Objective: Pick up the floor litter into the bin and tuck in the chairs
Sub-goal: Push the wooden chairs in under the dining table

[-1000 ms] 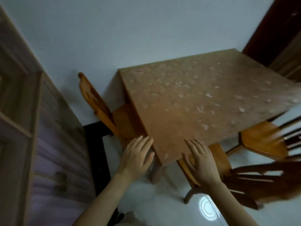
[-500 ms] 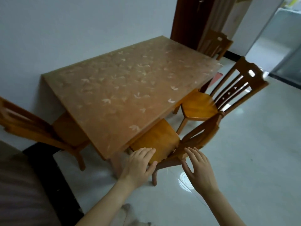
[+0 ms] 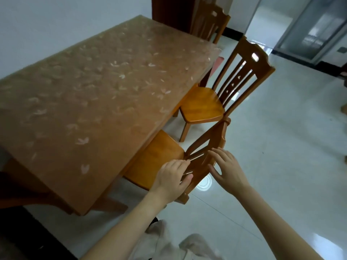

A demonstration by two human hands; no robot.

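The near wooden chair stands at the long side of the table, its seat partly under the tabletop and its back leaning toward me. My left hand grips the chair's backrest, fingers curled among the slats and thumb on the near side. My right hand is beside it with straight, spread fingers at the top rail. A second chair stands further along, its seat only slightly under the table. No litter or bin is in view.
A third chair stands at the table's far end by a dark wooden door. Glossy white tiled floor stretches to the right toward a glass door. The table's far long side runs along the white wall.
The view has swung right from the table's corner. Both hands have moved forward from open air to the near chair's backrest, and my left hand has closed on it.
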